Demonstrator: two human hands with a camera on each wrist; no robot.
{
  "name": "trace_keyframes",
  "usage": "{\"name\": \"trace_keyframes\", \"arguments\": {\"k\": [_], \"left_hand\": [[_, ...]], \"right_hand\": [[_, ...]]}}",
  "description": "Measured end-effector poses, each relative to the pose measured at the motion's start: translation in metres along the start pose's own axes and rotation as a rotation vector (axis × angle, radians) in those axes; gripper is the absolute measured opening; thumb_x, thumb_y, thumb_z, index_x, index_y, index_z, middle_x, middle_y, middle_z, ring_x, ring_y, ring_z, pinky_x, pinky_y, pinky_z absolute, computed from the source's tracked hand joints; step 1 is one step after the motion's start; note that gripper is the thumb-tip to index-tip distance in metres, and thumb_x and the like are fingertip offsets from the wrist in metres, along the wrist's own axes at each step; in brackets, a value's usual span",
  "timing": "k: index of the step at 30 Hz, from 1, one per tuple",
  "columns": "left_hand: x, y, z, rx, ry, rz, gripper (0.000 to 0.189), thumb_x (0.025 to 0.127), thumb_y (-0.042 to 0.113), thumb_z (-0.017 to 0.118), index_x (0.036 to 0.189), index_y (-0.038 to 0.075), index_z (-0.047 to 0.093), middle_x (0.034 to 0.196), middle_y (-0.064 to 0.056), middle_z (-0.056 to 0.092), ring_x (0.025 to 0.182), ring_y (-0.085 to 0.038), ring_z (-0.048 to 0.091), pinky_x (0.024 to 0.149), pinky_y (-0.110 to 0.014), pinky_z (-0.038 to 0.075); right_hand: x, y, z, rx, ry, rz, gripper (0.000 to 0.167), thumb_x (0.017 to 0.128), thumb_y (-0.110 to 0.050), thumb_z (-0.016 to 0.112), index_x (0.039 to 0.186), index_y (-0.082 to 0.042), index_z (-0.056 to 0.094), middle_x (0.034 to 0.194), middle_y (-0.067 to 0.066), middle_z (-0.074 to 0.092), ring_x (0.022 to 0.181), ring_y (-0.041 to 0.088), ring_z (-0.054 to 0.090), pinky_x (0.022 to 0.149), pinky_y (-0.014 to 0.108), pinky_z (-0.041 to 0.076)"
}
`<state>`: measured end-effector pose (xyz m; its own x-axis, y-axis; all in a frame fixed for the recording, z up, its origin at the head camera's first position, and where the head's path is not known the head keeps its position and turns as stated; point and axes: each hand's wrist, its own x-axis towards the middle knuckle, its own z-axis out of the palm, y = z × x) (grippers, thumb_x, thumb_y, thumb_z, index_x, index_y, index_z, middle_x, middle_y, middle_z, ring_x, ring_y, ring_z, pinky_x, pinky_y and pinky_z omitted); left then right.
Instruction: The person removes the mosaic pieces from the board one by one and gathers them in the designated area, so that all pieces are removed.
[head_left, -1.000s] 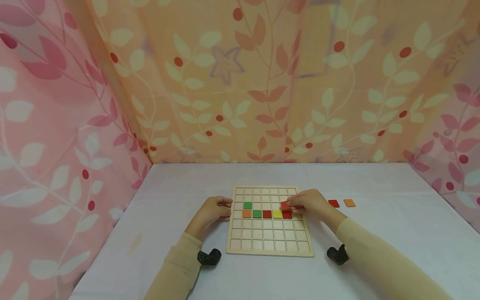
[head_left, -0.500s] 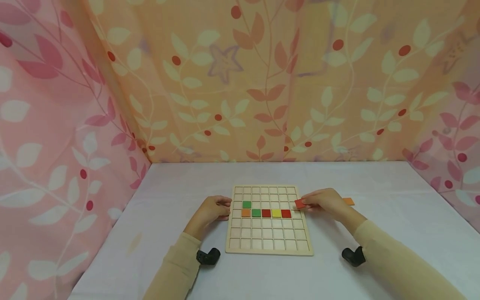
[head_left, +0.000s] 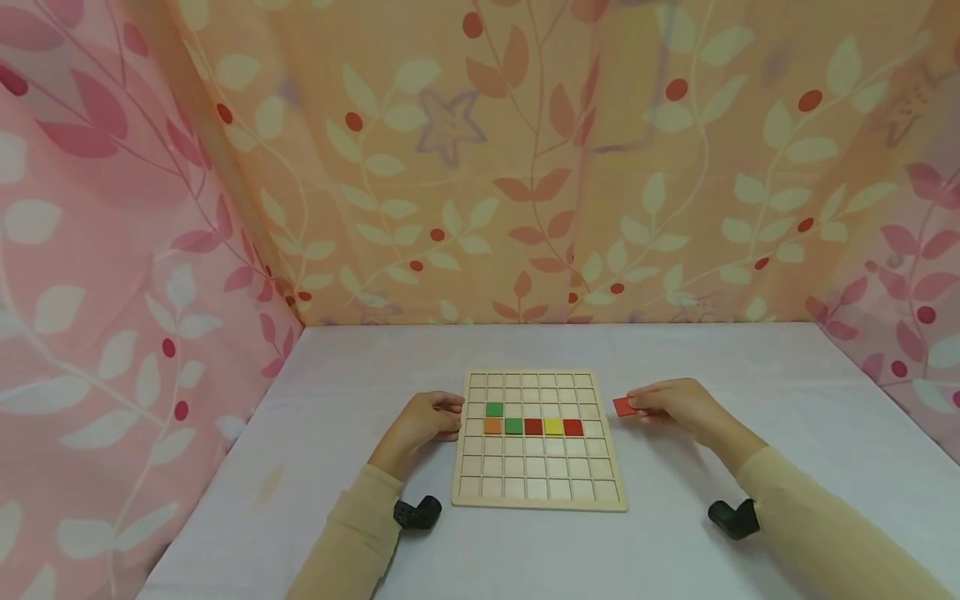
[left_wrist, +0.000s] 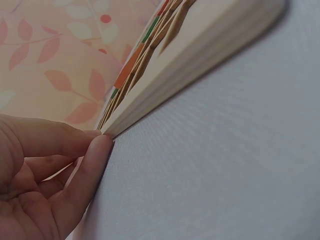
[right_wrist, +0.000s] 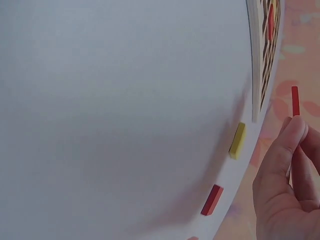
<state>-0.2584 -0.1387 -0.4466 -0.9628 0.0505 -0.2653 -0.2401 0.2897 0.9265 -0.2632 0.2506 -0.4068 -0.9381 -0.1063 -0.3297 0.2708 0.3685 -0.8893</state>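
Observation:
A square wooden grid board (head_left: pixel 537 487) lies on the white table. One row of it carries an orange tile (head_left: pixel 492 426), a green tile (head_left: pixel 513 426), a red tile (head_left: pixel 533 427), a yellow tile (head_left: pixel 553 427) and another red tile (head_left: pixel 572 427). A second green tile (head_left: pixel 494 409) sits just above the orange one. At the board's left edge, my left hand (left_wrist: pixel 55 175) pinches the rim between thumb and fingertip. My right hand (head_left: pixel 678 406) pinches a separate red tile (right_wrist: pixel 295 101) above the table, just right of the board.
In the right wrist view a yellow tile (right_wrist: pixel 237 141) and a red tile (right_wrist: pixel 212 200) lie on the table near the board, with a sliver of another red one at the bottom edge. Patterned cloth (head_left: pixel 450 208) hangs behind the table and along both sides.
My right hand has carried the red tile rightward off the board, uncovering the red tile in the row. It now hides the loose tiles at right in the head view. The left hand stays put.

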Motion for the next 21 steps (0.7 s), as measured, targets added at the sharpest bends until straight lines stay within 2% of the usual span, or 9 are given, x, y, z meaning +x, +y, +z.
{"name": "trace_keyframes", "arguments": {"k": [6, 12, 21], "left_hand": [[0.000, 0.000, 0.000, 0.004, 0.003, 0.003, 0.040, 0.085, -0.011, 0.065, 0.124, -0.004, 0.063, 0.106, -0.014, 0.064, 0.079, -0.014, 0.063, 0.068, -0.027, 0.061], [-0.001, -0.001, -0.001, -0.007, -0.012, 0.010, 0.040, 0.084, -0.011, 0.064, 0.124, -0.005, 0.063, 0.102, -0.014, 0.064, 0.077, -0.013, 0.062, 0.067, -0.025, 0.061], [-0.002, -0.001, -0.001, -0.002, 0.007, 0.004, 0.041, 0.084, -0.011, 0.064, 0.125, -0.005, 0.063, 0.107, -0.016, 0.064, 0.078, -0.014, 0.063, 0.068, -0.027, 0.061]], "right_hand": [[-0.002, 0.007, -0.015, 0.003, -0.007, 0.004, 0.049, 0.090, -0.017, 0.071, 0.128, 0.011, 0.060, 0.087, -0.004, 0.072, 0.071, 0.004, 0.066, 0.071, 0.021, 0.060], [-0.006, 0.014, -0.032, -0.012, 0.026, 0.028, 0.050, 0.090, -0.019, 0.073, 0.129, 0.011, 0.060, 0.089, -0.004, 0.070, 0.071, 0.005, 0.067, 0.071, 0.021, 0.060], [-0.011, 0.023, -0.059, -0.011, 0.036, 0.042, 0.050, 0.091, -0.023, 0.073, 0.129, 0.007, 0.062, 0.093, -0.005, 0.067, 0.073, 0.005, 0.068, 0.073, 0.020, 0.060]]}}
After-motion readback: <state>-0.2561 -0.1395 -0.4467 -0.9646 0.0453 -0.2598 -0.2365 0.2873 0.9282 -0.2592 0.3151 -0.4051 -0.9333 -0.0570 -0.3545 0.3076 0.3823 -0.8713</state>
